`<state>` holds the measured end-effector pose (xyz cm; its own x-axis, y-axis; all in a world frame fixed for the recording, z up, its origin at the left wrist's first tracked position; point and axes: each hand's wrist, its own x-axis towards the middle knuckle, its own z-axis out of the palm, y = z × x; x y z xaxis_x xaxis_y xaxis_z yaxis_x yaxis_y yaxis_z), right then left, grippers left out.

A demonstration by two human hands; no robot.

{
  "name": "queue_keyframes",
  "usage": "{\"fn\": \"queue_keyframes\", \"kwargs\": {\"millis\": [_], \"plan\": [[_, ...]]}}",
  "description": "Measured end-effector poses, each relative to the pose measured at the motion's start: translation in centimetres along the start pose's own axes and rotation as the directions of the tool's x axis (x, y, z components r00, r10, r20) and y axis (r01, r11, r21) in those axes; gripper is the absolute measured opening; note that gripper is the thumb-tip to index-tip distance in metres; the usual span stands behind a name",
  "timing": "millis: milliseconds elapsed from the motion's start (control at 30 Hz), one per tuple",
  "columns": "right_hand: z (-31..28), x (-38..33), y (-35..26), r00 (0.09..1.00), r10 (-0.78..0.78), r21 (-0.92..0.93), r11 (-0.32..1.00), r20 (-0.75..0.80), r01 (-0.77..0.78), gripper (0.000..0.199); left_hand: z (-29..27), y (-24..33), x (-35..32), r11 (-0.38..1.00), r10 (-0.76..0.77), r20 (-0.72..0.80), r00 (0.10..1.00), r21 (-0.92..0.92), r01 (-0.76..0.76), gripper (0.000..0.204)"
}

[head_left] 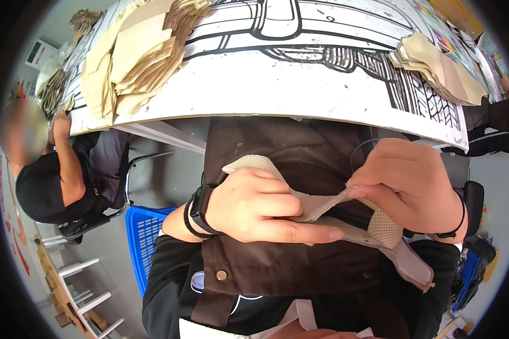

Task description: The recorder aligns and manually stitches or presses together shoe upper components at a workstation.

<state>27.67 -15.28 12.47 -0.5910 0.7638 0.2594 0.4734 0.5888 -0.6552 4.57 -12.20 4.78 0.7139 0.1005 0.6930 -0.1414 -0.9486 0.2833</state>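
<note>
Left hand and right hand are closed on one beige fabric piece, held over the brown apron; at least two beige stacks are borne by the white tabletop, one seated person is seen at left

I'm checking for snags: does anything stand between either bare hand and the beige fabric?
Nothing visible does: the left hand and right hand both hold the beige fabric directly, in front of the brown apron. Beneath the fingers is hidden.
</note>
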Motion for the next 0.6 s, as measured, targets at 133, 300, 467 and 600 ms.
{"fn": "queue_keyframes", "kwargs": {"millis": [133, 300, 467, 600], "plan": [[-0.1, -0.8, -0.7, 0.998, -0.009, -0.06, 0.998, -0.057, 0.005, 0.014, 0.1, -0.1, 0.0, 0.997, 0.015, -0.023, 1.0, 0.081, -0.013, 0.039], [-0.5, -1.1, -1.0, 0.999, 0.035, -0.067, 0.997, -0.035, -0.037, 0.021, 0.2, 0.1, 0.0, 0.994, 0.01, -0.056, 0.998, 0.107, -0.004, 0.039], [-0.6, -1.4, -1.6, 0.999, 0.033, -0.043, 0.999, -0.014, -0.034, 0.021, 0.1, 0.7, 0.1, 0.993, -0.045, -0.02, 0.999, 0.108, 0.046, 0.037], [-0.3, -1.7, -1.2, 0.998, 0.042, -0.035, 0.998, -0.047, -0.044, 0.021, 0.5, 0.6, 0.0, 0.991, 0.004, -0.068, 0.998, 0.137, 0.005, 0.034]]}}
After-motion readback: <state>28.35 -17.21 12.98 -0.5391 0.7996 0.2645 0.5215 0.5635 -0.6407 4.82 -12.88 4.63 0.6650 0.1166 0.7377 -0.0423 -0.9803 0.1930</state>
